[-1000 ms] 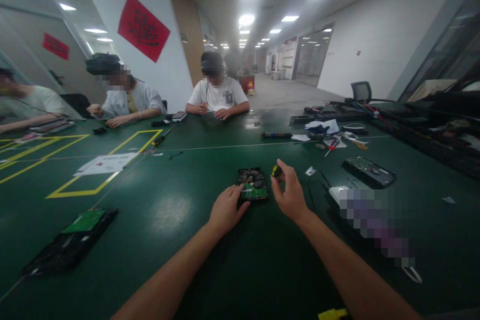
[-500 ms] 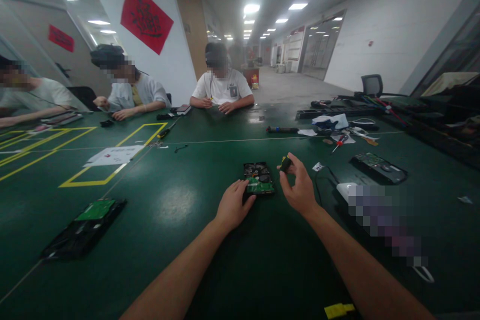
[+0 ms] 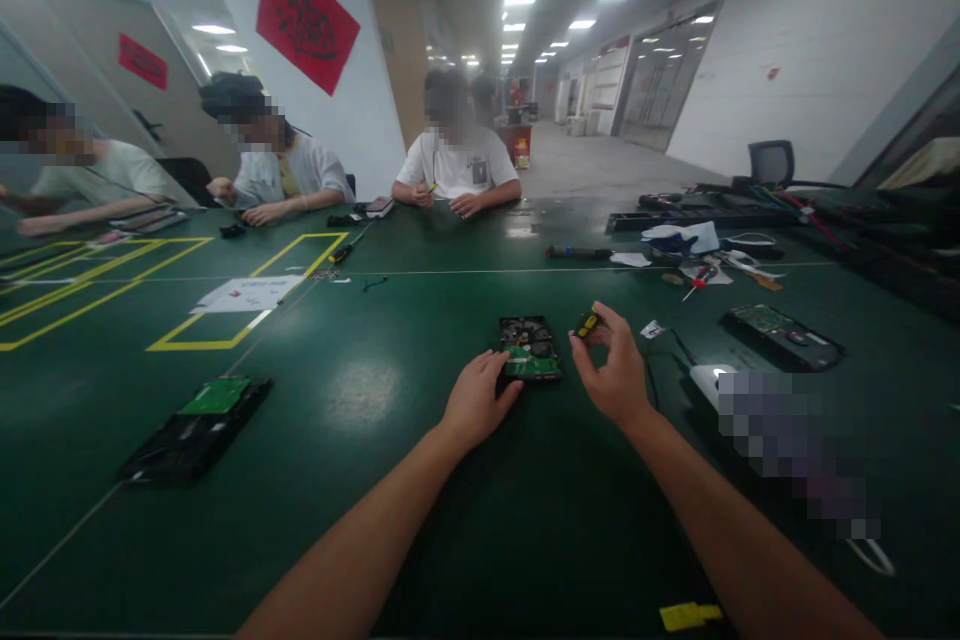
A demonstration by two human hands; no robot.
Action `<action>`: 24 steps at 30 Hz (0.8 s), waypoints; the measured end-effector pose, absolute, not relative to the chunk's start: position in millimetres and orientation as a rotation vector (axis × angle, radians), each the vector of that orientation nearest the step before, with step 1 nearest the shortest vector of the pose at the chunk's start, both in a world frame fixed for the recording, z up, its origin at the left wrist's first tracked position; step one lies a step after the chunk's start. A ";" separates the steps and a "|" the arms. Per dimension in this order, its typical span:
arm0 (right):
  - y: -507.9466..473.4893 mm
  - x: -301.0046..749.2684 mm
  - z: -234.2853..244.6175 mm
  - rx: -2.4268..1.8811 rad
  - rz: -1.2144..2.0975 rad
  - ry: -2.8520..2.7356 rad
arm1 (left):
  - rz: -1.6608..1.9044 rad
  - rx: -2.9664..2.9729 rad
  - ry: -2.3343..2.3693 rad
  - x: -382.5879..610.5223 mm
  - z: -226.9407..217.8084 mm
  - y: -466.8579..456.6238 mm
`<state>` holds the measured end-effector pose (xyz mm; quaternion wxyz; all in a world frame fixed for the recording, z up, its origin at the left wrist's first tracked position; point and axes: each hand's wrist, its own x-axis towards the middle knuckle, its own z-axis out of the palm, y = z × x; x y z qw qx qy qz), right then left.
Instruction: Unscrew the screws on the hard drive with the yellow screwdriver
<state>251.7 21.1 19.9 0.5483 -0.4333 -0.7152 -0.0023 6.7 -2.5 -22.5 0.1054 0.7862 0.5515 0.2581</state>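
Observation:
A hard drive (image 3: pixel 531 360) with a green circuit board lies on the dark green table in front of me. My left hand (image 3: pixel 478 402) grips its near left side, fingers on the left edge and thumb by the near edge. Just right of the drive, my right hand (image 3: pixel 616 370) is raised, its thumb and fingers closed around a short black-and-yellow screwdriver handle (image 3: pixel 588 323). No shaft shows on it, and it is apart from the drive.
Other hard drives lie at left (image 3: pixel 199 428) and right (image 3: pixel 784 336). A white power strip (image 3: pixel 712 380), partly blurred, is beside my right forearm. Farther off are a red screwdriver (image 3: pixel 700 280), a black-and-yellow screwdriver (image 3: pixel 343 250) and a paper sheet (image 3: pixel 247 294). Several people sit across the table.
My view has shifted slightly, so everything sits a little farther right. The screwdriver handle has turned in my right hand and shows more yellow. My left hand stays on the drive.

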 end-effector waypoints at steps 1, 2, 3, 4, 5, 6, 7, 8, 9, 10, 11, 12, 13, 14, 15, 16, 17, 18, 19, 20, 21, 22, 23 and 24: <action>20.9 251.5 20.0 -1.025 -0.025 -1.686 | 0.756 2.314 1.621 5.9 -22.2 -2.4; 20.8 251.5 20.1 -1.019 -0.035 -1.683 | 0.752 2.312 1.618 5.1 -21.7 -2.4; 20.7 251.7 20.2 -1.013 -0.036 -1.688 | 0.751 2.312 1.615 4.4 -21.1 -2.5; 20.7 251.9 20.3 -1.009 -0.029 -1.699 | 0.752 2.313 1.613 3.9 -20.6 -2.6; 20.5 252.1 20.6 -1.004 -0.015 -1.713 | 0.757 2.316 1.613 3.5 -20.0 -2.8; 20.4 252.2 20.9 -1.003 -0.001 -1.728 | 0.762 2.321 1.613 3.3 -19.4 -2.9; 20.1 252.1 21.4 -1.002 0.014 -1.738 | 0.766 2.325 1.611 3.1 -19.0 -3.1; 19.9 252.0 22.0 -1.002 0.020 -1.740 | 0.769 2.328 1.608 3.0 -18.5 -3.2; 19.5 251.7 22.6 -1.001 0.018 -1.741 | 0.770 2.327 1.604 2.9 -18.1 -3.3; 19.2 251.5 23.1 -0.999 0.005 -1.742 | 0.773 2.324 1.600 2.8 -17.9 -3.3; 18.9 251.4 23.5 -0.994 -0.015 -1.744 | 0.774 2.322 1.594 2.6 -17.7 -3.3; 18.5 251.2 23.9 -0.988 -0.036 -1.750 | 0.778 2.320 1.592 2.3 -17.8 -3.3; 18.2 251.2 24.1 -0.981 -0.051 -1.757 | 0.781 2.320 1.592 2.1 -17.9 -3.3; 17.9 251.0 24.1 -0.977 -0.058 -1.764 | 0.785 2.320 1.595 1.9 -18.2 -3.2; 17.6 250.9 24.1 -0.975 -0.054 -1.769 | 0.787 2.320 1.599 1.8 -18.6 -3.2; 17.4 250.6 24.0 -0.976 -0.043 -1.771 | 0.787 2.317 1.604 1.8 -18.9 -3.3; 17.3 250.3 23.8 -0.976 -0.024 -1.772 | 0.786 2.313 1.609 1.9 -19.2 -3.4; 17.4 249.9 23.5 -0.976 -0.005 -1.770 | 0.788 2.308 1.613 2.1 -19.3 -3.5; 17.6 249.6 23.2 -0.976 0.013 -1.768 | 0.790 2.305 1.613 2.3 -19.3 -3.6; 17.8 249.3 22.9 -0.975 0.024 -1.765 | 0.792 2.305 1.609 2.5 -19.1 -3.8; 18.1 249.2 22.6 -0.977 0.024 -1.761 | 0.794 2.310 1.602 2.6 -18.9 -3.9; 18.4 249.3 22.4 -0.979 0.013 -1.755 | 0.798 2.315 1.598 2.7 -18.8 -3.9; 18.6 249.5 22.1 -0.982 -0.003 -1.753 | 0.800 2.321 1.594 2.6 -18.8 -3.8; 18.7 249.8 21.9 -0.984 -0.020 -1.752 | 0.800 2.327 1.593 2.5 -19.0 -3.7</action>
